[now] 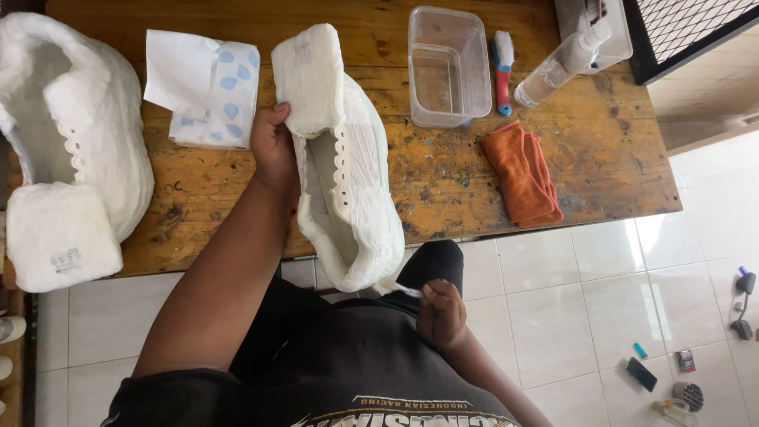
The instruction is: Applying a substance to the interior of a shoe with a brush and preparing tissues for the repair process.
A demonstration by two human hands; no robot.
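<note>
My left hand (274,148) grips a white sneaker (348,182) wrapped in white tissue, holding it by its tongue and inner side above the wooden table's (443,186) front edge. The shoe's heel hangs past the edge toward me. My right hand (441,314) is low, near my lap, pinching a small strip of white tissue (405,290) that comes off the heel of the shoe. A second white tissue-covered sneaker (71,150) lies at the table's left end.
A tissue pack with blue drops (207,87) lies left of the held shoe. Behind it stand a clear plastic tub (447,67), a blue-red brush (502,71) and a spray bottle (561,65). An orange cloth (523,171) lies to the right. Small items (642,373) sit on the tiled floor.
</note>
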